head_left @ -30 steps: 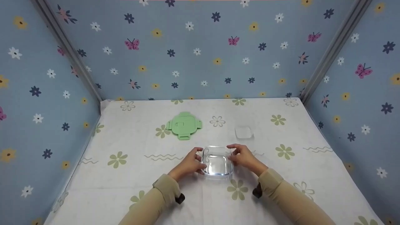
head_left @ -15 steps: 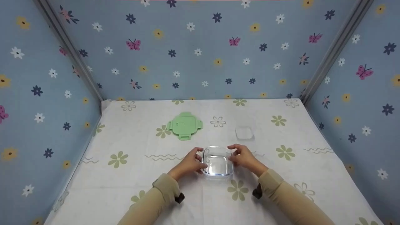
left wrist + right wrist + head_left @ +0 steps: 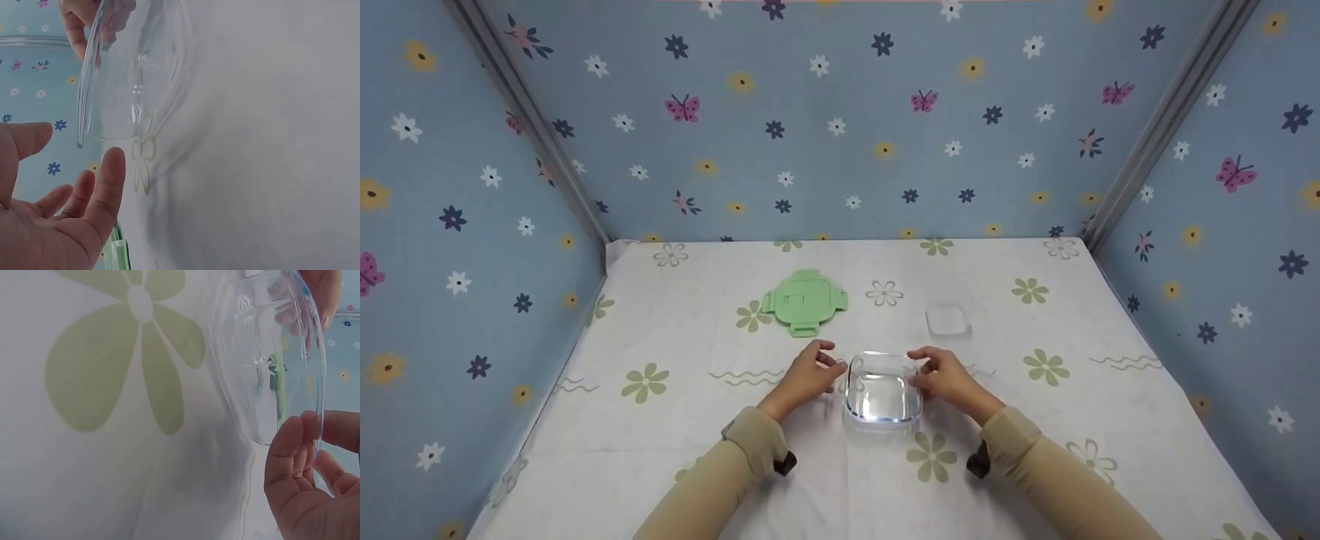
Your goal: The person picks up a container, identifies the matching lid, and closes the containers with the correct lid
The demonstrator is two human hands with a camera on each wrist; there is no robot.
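A clear square glass food container (image 3: 883,411) stands upright on the cloth between my hands. At its right side my right hand (image 3: 954,381) pinches the rim; in the right wrist view, fingers and thumb lie on either side of the glass edge. My left hand (image 3: 804,379) is off the container's left side. The left wrist view shows its thumb and fingers spread, with a gap between the fingertips and the glass container (image 3: 121,101). Behind them a green lid (image 3: 804,304) with side flaps lies flat. To the right is a small clear square piece (image 3: 947,320), its kind unclear.
A white flower-print cloth (image 3: 675,442) covers the table. Blue flowered panels (image 3: 840,97) close in the back and both sides, joined by grey corner posts (image 3: 1155,135).
My left hand has let go of the glass container and moved a little away to the left and back. My right hand and the container have stayed where they were.
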